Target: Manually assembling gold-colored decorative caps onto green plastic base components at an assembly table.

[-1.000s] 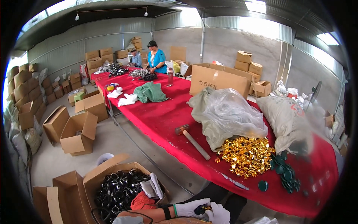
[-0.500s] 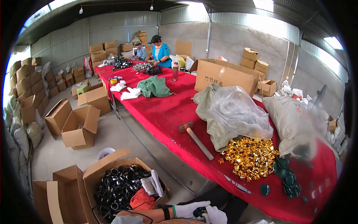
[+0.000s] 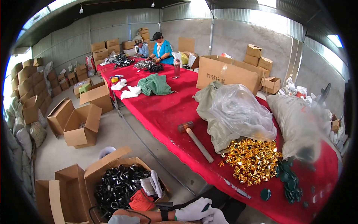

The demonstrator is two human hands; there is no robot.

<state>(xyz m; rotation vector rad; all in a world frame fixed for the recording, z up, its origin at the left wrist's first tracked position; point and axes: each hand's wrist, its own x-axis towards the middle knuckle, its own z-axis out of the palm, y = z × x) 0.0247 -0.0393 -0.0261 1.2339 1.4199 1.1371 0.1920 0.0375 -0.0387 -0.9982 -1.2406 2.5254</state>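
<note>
Both my hands wear white gloves and are together at the bottom edge, in front of the table. My left hand [image 3: 193,210] is closed, with a dark green cap [image 3: 206,207] showing in small part at its fingertips. Against it, my right hand [image 3: 215,216] is closed too; the lower frame edge cuts it off and hides what it grips. On the red-covered table [image 3: 175,112] lie a heap of shiny gold pieces [image 3: 251,160], a cluster of dark green round caps [image 3: 291,183] and a single green cap [image 3: 265,194]. A mallet [image 3: 199,143] rests left of the gold heap.
A carton of black ring-shaped parts [image 3: 115,186], topped by an orange cloth [image 3: 141,199], stands left of my arm. Clear plastic and woven bags [image 3: 238,112] and a big carton [image 3: 227,72] sit on the table. Two people work at the far end, one in blue [image 3: 163,50].
My left hand has turned, its back now covering most of the green cap, which was plainer before. My right hand has shifted slightly lower. The whole view has moved a little.
</note>
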